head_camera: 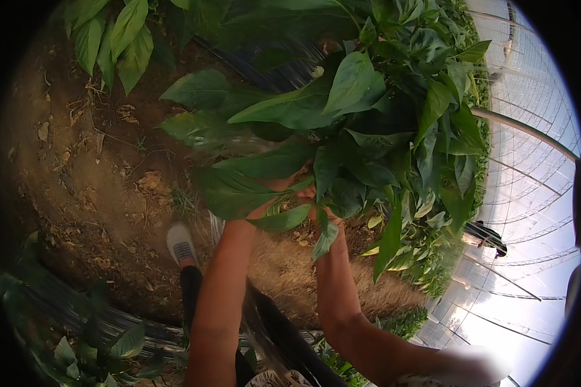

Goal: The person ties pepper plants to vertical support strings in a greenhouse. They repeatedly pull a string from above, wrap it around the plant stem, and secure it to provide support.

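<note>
Both my forearms reach up from the bottom of the view into a broad-leaved green plant, which looks like a pepper plant. Leaves cover most of my left hand; its fingers and anything in them are hidden. My right hand is close beside it among the lower leaves and stems, partly covered too. Whether either hand grips a stem cannot be told. Large leaves hang over my left wrist, and a smaller drooping leaf lies before my right wrist.
Brown soil with dry leaves lies at the left. Dark plastic sheeting runs along the lower left beside more plants. My shoe stands on the soil. At the right are greenhouse frame tubes and a person farther off.
</note>
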The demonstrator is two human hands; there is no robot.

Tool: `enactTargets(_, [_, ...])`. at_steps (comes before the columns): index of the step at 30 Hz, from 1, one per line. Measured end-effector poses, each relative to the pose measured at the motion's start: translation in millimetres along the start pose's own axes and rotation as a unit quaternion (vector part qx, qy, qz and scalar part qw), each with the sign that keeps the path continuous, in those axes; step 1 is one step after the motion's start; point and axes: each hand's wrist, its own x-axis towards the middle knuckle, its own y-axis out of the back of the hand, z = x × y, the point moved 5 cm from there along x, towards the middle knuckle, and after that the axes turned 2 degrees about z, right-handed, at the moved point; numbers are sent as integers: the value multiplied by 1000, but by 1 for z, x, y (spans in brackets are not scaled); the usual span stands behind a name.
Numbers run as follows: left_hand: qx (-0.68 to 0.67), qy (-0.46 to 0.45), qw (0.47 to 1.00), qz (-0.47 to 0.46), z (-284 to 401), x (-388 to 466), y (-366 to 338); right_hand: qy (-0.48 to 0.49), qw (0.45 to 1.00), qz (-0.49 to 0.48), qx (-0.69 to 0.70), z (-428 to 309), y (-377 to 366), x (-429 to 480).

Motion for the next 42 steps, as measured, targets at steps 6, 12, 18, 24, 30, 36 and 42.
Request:
enactTargets(6, [202,-166,952,-159,71,-12,-48,-12,992,107,-61,-2,-26,11])
enactTargets(12, [94,-96,981,-139,37,-18,-30,-69,935,271,-218,2,-52,-10])
enactTargets(18, [-23,60,989,-130,9,-9,0,-212,848,280,-397,-52,-102,-83])
enactTargets(24, [155,155,969,117,49,-62,18,-226,940,159,-199,-218,-250,-158])
enactTargets(30, [-19,144,982,122,165,-231,-149,34,960,-205,-187,-436,-430,-217])
enactTargets(36, [211,-105,911,-338,290,-378,-456,162,850,-453,-214,-564,-555,-275])
enactTargets(42, [381,-111,642,-656,346,-452,-588,179,786,-454,-379,-654,-588,-314])
